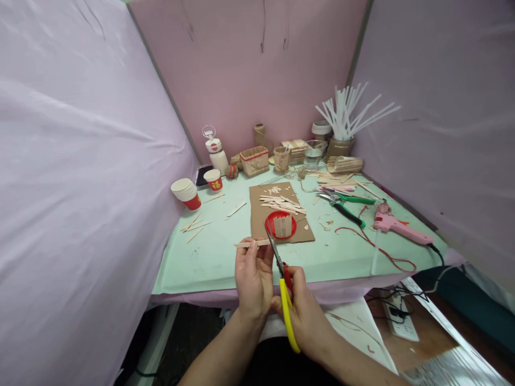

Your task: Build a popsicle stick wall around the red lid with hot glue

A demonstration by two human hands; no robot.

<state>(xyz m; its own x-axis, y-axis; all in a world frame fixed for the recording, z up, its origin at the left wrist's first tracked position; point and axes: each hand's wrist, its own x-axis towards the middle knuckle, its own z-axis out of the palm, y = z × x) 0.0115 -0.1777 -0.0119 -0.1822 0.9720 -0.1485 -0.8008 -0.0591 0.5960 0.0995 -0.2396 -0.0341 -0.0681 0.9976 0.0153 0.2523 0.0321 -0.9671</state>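
My left hand (pixel 254 276) pinches a thin flat wooden stick (pixel 244 245) near the table's front edge. In my right hand (pixel 303 316) are scissors (pixel 286 308) with yellow and red handles. Their blades point up and away, around the stick's right end. Just beyond lies a red round lid or dish (pixel 293 229), with a small piece made of upright wooden strips (pixel 282 226) standing on it. It rests on a brown cardboard sheet (pixel 261 214), where a pile of cut sticks (pixel 281 204) and small wood chips (pixel 274 190) also lie.
Paper cups (pixel 186 194) and a white bottle (pixel 218 158) stand at left. A stick basket (pixel 255 161) and a water bowl (pixel 314 154) are behind. Green-handled pliers (pixel 346 212), red cord (pixel 388 256) and a pink glue gun (pixel 402 228) lie at right.
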